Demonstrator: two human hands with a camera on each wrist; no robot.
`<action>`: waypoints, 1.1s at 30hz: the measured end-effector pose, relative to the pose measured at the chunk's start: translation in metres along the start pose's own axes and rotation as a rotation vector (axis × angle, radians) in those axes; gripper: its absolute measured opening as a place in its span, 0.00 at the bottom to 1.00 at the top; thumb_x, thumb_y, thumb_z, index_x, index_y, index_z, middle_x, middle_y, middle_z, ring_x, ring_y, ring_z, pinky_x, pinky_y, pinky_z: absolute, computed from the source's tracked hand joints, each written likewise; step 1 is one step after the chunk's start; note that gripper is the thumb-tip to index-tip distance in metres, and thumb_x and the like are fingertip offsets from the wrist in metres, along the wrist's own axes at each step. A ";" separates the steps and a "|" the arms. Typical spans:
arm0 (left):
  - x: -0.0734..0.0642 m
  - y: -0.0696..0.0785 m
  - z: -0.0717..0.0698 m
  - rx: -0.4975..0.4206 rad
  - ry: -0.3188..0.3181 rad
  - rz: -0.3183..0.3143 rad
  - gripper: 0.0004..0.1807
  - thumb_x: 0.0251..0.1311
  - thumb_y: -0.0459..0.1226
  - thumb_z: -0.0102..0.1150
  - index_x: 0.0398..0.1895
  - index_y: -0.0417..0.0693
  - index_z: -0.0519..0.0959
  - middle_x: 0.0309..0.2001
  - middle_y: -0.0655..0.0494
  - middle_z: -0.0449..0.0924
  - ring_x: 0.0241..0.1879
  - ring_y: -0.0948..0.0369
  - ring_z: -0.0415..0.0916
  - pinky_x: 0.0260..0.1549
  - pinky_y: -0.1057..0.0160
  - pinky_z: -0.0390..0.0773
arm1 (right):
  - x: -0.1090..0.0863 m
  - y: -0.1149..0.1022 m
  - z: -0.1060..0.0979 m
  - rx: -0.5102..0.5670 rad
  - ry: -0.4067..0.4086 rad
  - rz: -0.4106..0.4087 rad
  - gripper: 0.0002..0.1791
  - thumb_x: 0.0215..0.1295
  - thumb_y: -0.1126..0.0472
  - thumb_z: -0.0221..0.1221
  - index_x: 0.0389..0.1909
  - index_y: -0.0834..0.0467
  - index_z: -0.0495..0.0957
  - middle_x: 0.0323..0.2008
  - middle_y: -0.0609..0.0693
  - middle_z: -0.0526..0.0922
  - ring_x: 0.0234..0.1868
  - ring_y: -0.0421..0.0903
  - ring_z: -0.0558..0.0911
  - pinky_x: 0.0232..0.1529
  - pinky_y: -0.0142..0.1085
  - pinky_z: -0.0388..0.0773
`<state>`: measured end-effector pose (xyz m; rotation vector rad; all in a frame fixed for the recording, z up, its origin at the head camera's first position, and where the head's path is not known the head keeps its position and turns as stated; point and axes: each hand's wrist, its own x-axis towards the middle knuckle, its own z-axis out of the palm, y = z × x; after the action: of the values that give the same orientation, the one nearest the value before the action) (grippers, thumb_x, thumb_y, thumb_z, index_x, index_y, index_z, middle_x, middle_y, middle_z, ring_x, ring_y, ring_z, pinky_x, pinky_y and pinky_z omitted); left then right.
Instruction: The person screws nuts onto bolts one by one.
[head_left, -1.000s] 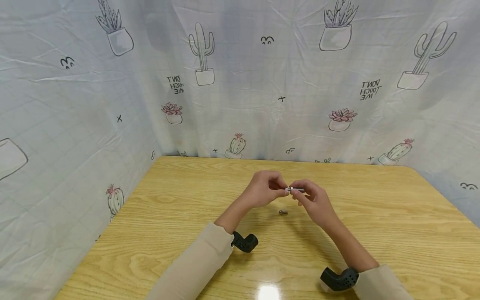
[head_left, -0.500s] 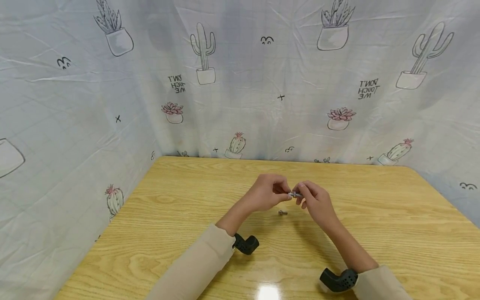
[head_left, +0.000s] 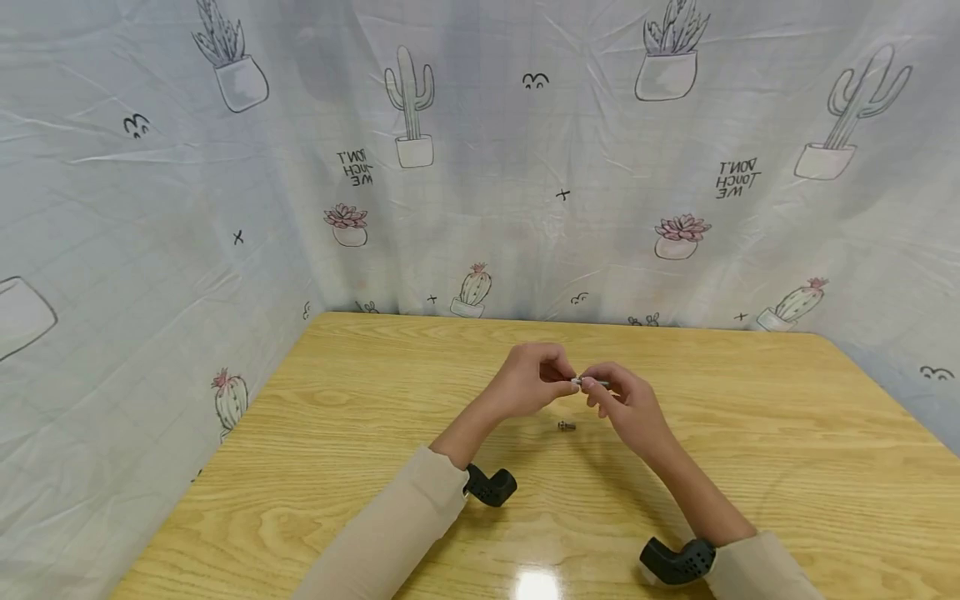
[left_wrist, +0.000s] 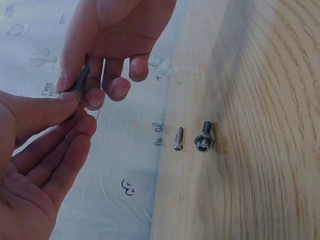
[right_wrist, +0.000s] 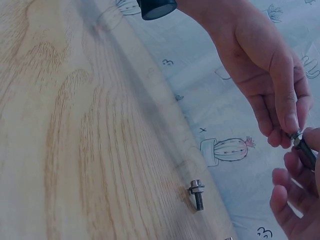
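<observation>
Nearest, black wrist cameras [head_left: 491, 487] are sitting at both wrists. Beyond them on the desk [head_left: 375, 375], a larger bolt [left_wrist: 204, 137] is lying, with a smaller bolt [left_wrist: 178, 139] just past it. Farther, above the desk, the left hand [head_left: 528, 383] is pinching one end of a dark bolt [left_wrist: 82, 77], and the right hand [head_left: 628, 406] is pinching just beside it, other fingers loosely curled, the shaft pointing right. Right fingertips are gripping closer to the left's than half a second ago, baring the shaft's end: seemingly a fresh hold for twisting.
</observation>
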<state>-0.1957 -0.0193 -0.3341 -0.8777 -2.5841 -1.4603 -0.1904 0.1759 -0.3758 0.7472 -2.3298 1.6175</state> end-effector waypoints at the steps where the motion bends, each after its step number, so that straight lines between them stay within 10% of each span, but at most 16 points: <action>1: 0.000 0.000 0.000 -0.003 -0.004 0.007 0.03 0.58 0.32 0.65 0.31 0.45 0.80 0.34 0.53 0.82 0.33 0.68 0.81 0.35 0.72 0.81 | 0.000 0.000 0.000 -0.007 -0.005 0.013 0.11 0.73 0.60 0.52 0.40 0.64 0.78 0.32 0.57 0.78 0.28 0.48 0.77 0.25 0.36 0.78; 8: 0.002 0.001 0.004 -0.003 -0.048 0.059 0.05 0.57 0.31 0.66 0.28 0.46 0.79 0.33 0.53 0.82 0.31 0.69 0.81 0.34 0.72 0.81 | 0.001 0.001 -0.001 -0.072 -0.001 0.095 0.26 0.76 0.53 0.46 0.24 0.68 0.78 0.16 0.51 0.76 0.20 0.47 0.73 0.23 0.35 0.74; 19: 0.004 0.004 0.001 0.048 0.015 -0.051 0.02 0.61 0.34 0.63 0.33 0.45 0.80 0.35 0.54 0.82 0.34 0.66 0.80 0.35 0.72 0.79 | 0.002 0.002 -0.002 -0.005 0.011 -0.070 0.11 0.68 0.66 0.57 0.50 0.61 0.76 0.47 0.56 0.79 0.43 0.33 0.80 0.33 0.32 0.81; 33: 0.011 0.012 -0.002 -0.009 -0.004 -0.042 0.02 0.58 0.32 0.66 0.31 0.44 0.81 0.34 0.52 0.83 0.33 0.67 0.81 0.35 0.73 0.81 | 0.008 -0.002 -0.007 -0.038 -0.016 0.033 0.13 0.74 0.58 0.51 0.36 0.62 0.79 0.26 0.53 0.77 0.26 0.46 0.77 0.28 0.35 0.78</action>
<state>-0.1993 -0.0117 -0.3205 -0.8335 -2.6162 -1.4836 -0.1967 0.1796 -0.3678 0.7206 -2.3886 1.5817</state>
